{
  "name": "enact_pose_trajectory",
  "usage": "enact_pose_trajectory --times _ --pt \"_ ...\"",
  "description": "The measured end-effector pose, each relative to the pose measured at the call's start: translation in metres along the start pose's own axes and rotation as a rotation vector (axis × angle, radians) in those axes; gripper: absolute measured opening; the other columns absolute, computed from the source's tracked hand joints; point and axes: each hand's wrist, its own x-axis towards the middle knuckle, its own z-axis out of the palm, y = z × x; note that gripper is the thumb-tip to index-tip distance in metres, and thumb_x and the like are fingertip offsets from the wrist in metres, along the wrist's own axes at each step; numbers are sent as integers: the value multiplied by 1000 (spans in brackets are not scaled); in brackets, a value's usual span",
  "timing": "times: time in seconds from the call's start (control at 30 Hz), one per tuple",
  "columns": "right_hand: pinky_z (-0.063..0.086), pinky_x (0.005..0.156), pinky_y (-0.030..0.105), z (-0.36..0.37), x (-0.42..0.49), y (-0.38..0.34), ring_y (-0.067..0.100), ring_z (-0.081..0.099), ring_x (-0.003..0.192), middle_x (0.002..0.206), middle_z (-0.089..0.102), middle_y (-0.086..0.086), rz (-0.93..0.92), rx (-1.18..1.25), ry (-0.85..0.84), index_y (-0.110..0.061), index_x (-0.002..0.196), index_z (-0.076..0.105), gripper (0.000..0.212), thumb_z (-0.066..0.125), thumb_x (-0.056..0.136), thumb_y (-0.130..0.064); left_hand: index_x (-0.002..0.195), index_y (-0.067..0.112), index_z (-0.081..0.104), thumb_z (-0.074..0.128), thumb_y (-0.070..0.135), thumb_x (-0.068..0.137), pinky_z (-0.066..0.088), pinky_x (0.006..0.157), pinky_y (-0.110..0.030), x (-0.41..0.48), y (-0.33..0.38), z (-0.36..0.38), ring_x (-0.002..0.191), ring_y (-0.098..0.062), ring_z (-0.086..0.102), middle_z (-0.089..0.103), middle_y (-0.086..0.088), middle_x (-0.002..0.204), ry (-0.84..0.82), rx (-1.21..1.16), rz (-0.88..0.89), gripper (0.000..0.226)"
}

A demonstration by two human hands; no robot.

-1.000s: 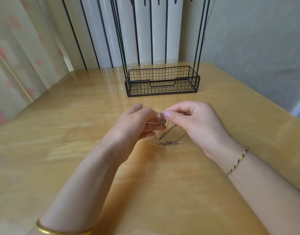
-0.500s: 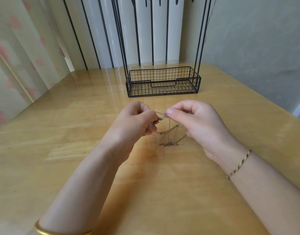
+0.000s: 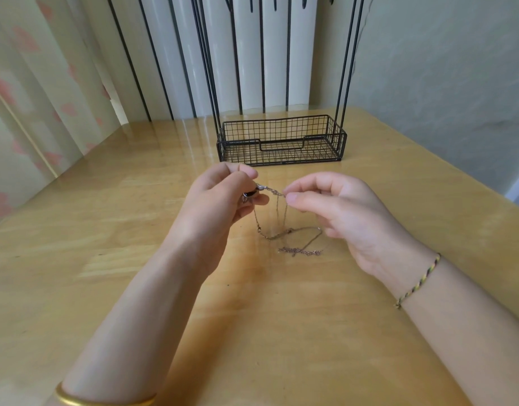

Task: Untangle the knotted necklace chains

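Not done yet imo: left hand [image 3: 223, 200] and right hand [image 3: 325, 206] both pinch the necklace chains [image 3: 284, 230], loops hang down, small clump on the table [image 3: 106, 230] looks knotted

I noted glossy, smooth wood on table [image 3: 106, 259]; matt black metal wire on basket [image 3: 337, 142]; fine, faintly shiny metal in chains [image 3: 293, 234]; polished gold metal bangle [image 3: 103, 401]; braided thread bracelet [image 3: 419, 281]; matt cloth curtain [image 3: 24, 98].

Counter [image 3: 111, 288]: glossy pale wood. Upon it: one black wire basket [image 3: 281, 142], upright, toward the far edge; necklace chains [image 3: 299, 251], lower loops lying near the middle
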Motion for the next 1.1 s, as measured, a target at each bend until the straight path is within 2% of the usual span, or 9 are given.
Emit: enact_pose_trajectory --times 0.23,0.3,0.37,0.47,0.7,0.8,0.9,1.03,1.1 --pt "32 44 6 4 -1 0 -5 46 44 52 54 -20 15 -27 -7 -17 75 67 7 70 82 -18 82 19 57 50 3 92 47 86 -30 -1 2 -1 72 -12 66 60 4 73 9 -28 69 19" --pt "31 46 10 3 0 -1 -1 44 47 64 62 -14 43 2 -11 -14 76 67 9 67 83 -19 82 17 56 47 -1 92 50 83 -29 -1 2 -1 72 -13 65 58 2 71 29 -52 83 23" --pt "31 45 17 3 1 -1 7 41 51 73 66 -5 69 79 -2 -13 72 64 13 63 84 -19 83 15 55 45 -4 93 53 76 -27 -1 2 0 69 -12 63 56 0 75 31 -65 96 24" --pt "30 45 22 2 2 -4 11 41 50 68 64 2 109 269 41 -14 66 55 25 60 89 -22 84 14 56 44 -6 93 51 66 -21 -2 1 0 66 -9 58 52 -1 80 40 -46 106 25" --pt "28 37 18 -9 7 -7 9 37 37 57 55 1 222 651 45 -16 68 49 22 63 84 -22 76 19 59 43 -8 83 38 66 -25 1 0 -5 65 -13 39 47 7 66 127 122 133 32" --pt "25 36 16 -12 9 -2 6 35 36 56 53 -1 216 575 66 -12 78 59 8 63 83 -8 77 20 58 47 -7 85 34 53 -17 2 0 -7 54 -5 37 45 7 65 225 209 200 31" --pt "22 35 16 -12 9 4 5 33 35 64 59 2 193 339 123 -10 88 63 11 65 82 -1 79 23 57 51 -4 87 30 44 -10 6 -1 -10 47 0 34 43 6 67 354 282 276 29" --pt "33 40 12 -9 7 5 5 47 51 88 62 1 52 -32 190 -17 91 65 29 66 76 7 83 28 58 53 5 91 36 53 -13 8 0 -13 57 -4 40 48 8 73 466 249 348 25" --pt "37 46 12 -7 7 8 5 50 58 87 61 -2 -2 -141 224 -22 86 65 29 66 77 6 85 29 59 53 7 92 41 61 -17 7 3 -13 64 -7 44 52 8 76 519 216 388 24"
